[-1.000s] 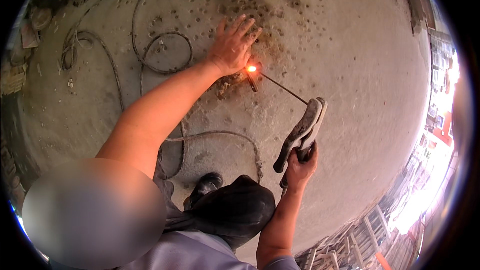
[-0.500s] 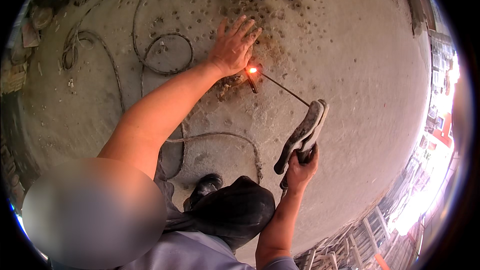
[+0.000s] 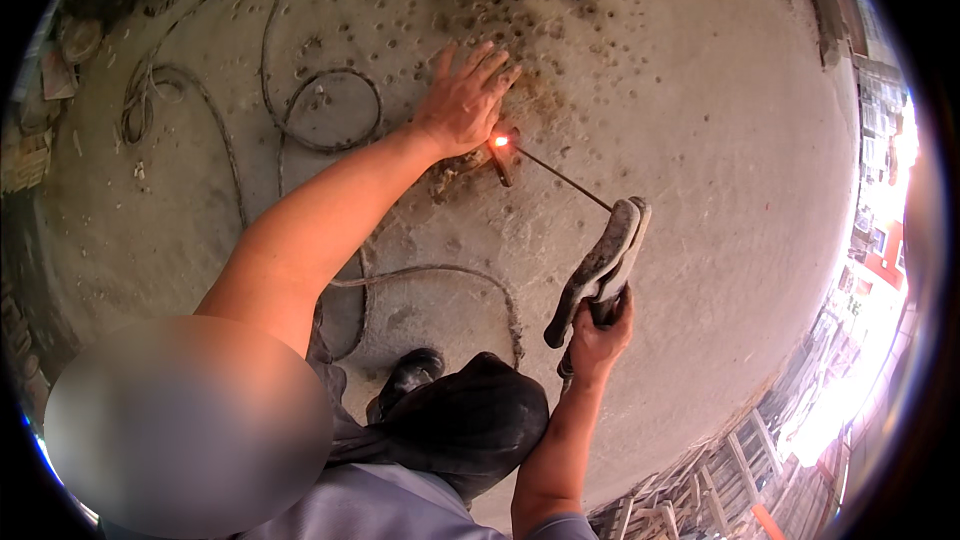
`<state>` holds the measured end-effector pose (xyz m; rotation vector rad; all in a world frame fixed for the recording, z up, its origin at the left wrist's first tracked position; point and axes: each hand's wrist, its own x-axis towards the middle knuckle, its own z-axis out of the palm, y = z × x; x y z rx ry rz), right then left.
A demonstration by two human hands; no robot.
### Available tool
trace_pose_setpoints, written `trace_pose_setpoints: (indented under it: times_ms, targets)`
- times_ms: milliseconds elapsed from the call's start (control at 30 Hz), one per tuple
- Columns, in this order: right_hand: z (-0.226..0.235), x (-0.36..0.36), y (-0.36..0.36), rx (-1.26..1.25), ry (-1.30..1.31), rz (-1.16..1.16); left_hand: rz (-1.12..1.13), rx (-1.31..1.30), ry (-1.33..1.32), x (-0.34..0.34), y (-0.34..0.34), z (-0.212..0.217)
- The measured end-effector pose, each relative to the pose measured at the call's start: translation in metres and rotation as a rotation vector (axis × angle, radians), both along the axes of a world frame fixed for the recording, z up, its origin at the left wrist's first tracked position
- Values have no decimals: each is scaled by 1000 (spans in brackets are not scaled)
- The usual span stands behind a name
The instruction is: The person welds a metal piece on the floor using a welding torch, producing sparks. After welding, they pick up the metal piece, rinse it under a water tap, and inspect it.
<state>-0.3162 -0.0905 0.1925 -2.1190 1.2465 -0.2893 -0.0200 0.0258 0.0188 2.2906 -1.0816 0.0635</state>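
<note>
On the left we see cables (image 3: 300, 130) lying in loops on the gray floor (image 3: 700, 140). Our left hand (image 3: 462, 100) is open, pressed flat on the floor. Just beside it a spark (image 3: 499, 141) glows at the tip of a thin rod (image 3: 560, 175). Our right hand (image 3: 598, 332) grips the clamp handle (image 3: 600, 265) holding that rod.

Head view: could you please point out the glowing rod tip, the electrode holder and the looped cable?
glowing rod tip (image 3: 499, 141), head view, on the bright spot itself.
electrode holder (image 3: 600, 265), head view, middle of its grey clamp body.
looped cable (image 3: 372, 100), head view, right side of the loop.
</note>
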Motion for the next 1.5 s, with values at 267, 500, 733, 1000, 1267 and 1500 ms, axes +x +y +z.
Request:
trace_pose_setpoints:
  times_ms: [267, 500, 733, 1000, 1267, 1500]
  targets:
    - [-6, -4, -4, 6, -13, 3, -28, -20, 16, 1, 1, 3]
    - [-6, -4, -4, 14, -21, -5, -33, -10, 61, 0, 1, 3]
    - [-9, -8, -8, 39, 2, -11, -38, -14, -13, -2, 1, 3]
    - [-7, -8, -8, 54, 33, -14, -47, 8, 0, -2, 0, -7]
    - [-12, -16, -12, 15, 2, -12, -39, -10, -61, -4, -4, -23]
    - [0, -21, -8, 43, 13, -31, -58, -6, -105, -11, 3, -12]
